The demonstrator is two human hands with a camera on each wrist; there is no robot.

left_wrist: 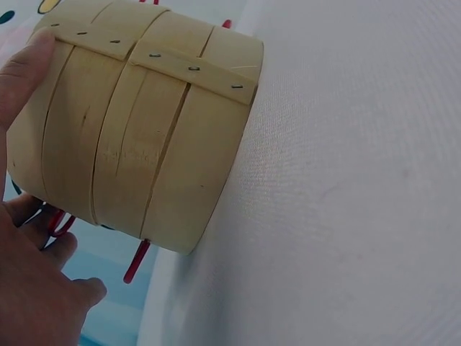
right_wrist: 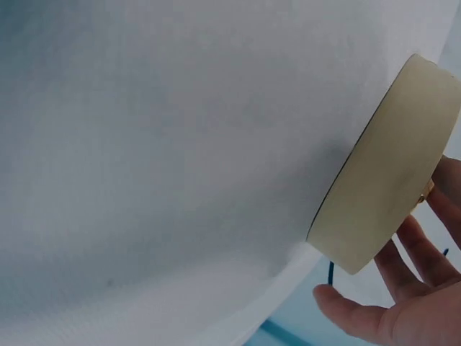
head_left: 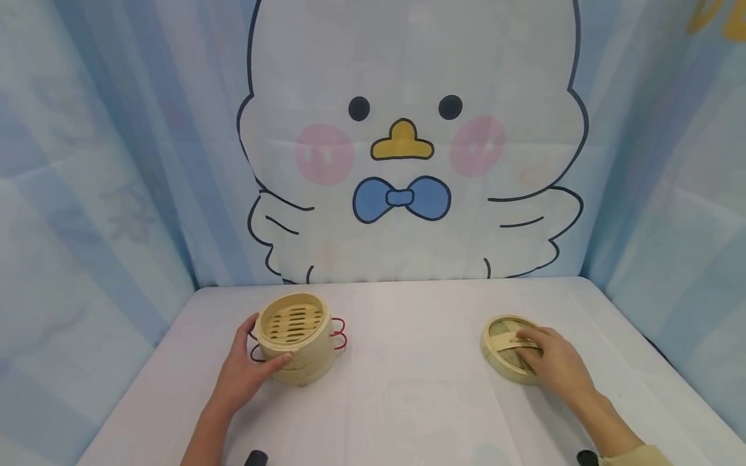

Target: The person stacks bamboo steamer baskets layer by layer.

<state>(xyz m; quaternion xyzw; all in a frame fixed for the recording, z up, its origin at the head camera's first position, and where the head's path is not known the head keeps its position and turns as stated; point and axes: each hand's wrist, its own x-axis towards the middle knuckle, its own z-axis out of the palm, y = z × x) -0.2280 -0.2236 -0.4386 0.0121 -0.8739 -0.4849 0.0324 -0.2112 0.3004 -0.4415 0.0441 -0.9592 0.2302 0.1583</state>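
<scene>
While gripping a pale-yellow, cylindrical stack of bamboo steamer baskets [head_left: 304, 359] with the widely spread fingers of the left hand [head_left: 247, 369], also holds a shallow, round, pale-yellow bamboo lid [head_left: 506, 360] by its flat strap [head_left: 502, 341] between the narrowed fingers of the right hand [head_left: 556, 362]. Wears a pale-yellow sleeve [head_left: 638, 455] on the right forearm. Round the walls of the stack, smooth thin bands, overlapping at the seams and fastened with dark staples [left_wrist: 194, 68]; at the sides, red loops [left_wrist: 136, 262]; in the sunken top, rows of long, rounded slots. Under the strap, a mottled, recessed panel. Upright at the left of a white, cloth-covered desk [head_left: 408, 375]: the stack; well apart at the right: the lid. Across the cloth, a fine weave and faint creases. Beyond the far edge and along both sides, a light-blue and white printed fabric curtain [head_left: 105, 213] in soft folds. On the back panel, a large, dark-outlined white bird [head_left: 402, 252] with a yellow beak [head_left: 402, 144] and blue bow tie [head_left: 431, 198].
</scene>
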